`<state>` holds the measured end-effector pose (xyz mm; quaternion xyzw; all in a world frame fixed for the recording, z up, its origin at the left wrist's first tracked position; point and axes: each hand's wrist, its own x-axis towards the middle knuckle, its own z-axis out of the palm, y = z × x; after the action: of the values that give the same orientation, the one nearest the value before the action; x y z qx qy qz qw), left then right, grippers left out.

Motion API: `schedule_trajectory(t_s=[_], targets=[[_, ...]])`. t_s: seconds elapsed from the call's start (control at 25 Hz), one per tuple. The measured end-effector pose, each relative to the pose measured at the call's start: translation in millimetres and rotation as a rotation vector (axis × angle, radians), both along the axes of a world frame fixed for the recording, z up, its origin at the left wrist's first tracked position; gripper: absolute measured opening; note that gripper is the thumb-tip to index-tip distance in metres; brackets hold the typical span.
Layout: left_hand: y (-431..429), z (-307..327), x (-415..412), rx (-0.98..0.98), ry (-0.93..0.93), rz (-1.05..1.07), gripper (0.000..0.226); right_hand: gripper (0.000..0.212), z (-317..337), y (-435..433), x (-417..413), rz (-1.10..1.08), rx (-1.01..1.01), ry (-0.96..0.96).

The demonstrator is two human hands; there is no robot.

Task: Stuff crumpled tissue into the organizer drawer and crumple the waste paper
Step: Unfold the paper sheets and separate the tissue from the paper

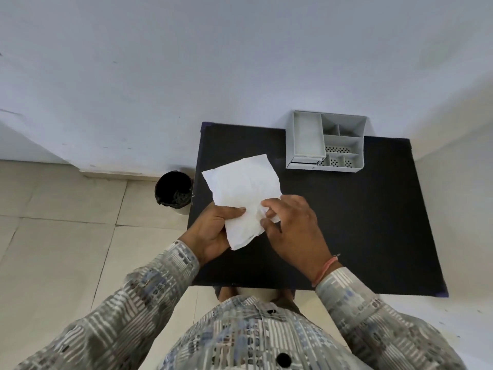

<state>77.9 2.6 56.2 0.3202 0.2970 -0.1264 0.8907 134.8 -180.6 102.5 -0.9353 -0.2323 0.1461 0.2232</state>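
Both hands, left (213, 231) and right (290, 231), pinch a mostly flat sheet (242, 188); crumpling barely begun, organizer (325, 142) beyond right hand unstuffed.

Paper (241, 190): white, creased, faint grey shadows along the folds.
Table (360, 222): matte black top, a purple tint at its corners.
Organizer (326, 141): pale grey plastic; dotted perforations across its lower compartments.
Bin (174, 192): white, lined with a glossy black bag.
Sleeves (160, 284): grey and cream broken stripes, blue-grey patches.
Wrist thread (326, 271): salmon pink.
Floor (53, 236): cream tiles, darker grout lines.
Wall (186, 62): pale bluish white, lightly scuffed.
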Motion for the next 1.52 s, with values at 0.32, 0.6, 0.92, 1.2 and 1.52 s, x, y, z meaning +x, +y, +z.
schedule_trajectory(t_s=[0.32, 0.6, 0.92, 1.2, 1.52], targets=[[-23, 35, 17, 0.328, -0.115, -0.112, 0.052, 0.014, 30, -27, 21, 0.031, 0.032, -0.137], [-62, 62, 35, 0.378, -0.14, -0.138, 0.05, 0.008, 50, -63, 34, 0.057, 0.088, -0.126], [-112, 84, 40, 0.239, 0.004, -0.022, 0.03, 0.007, 63, -104, 38, 0.208, 0.078, -0.182], [-110, 93, 42, 0.208, 0.009, 0.014, 0.037, 0.014, 61, -111, 43, 0.261, 0.238, -0.169], [-110, 95, 47, 0.243, -0.062, -0.021, 0.05, 0.018, 71, -118, 46, 0.157, 0.383, 0.01]])
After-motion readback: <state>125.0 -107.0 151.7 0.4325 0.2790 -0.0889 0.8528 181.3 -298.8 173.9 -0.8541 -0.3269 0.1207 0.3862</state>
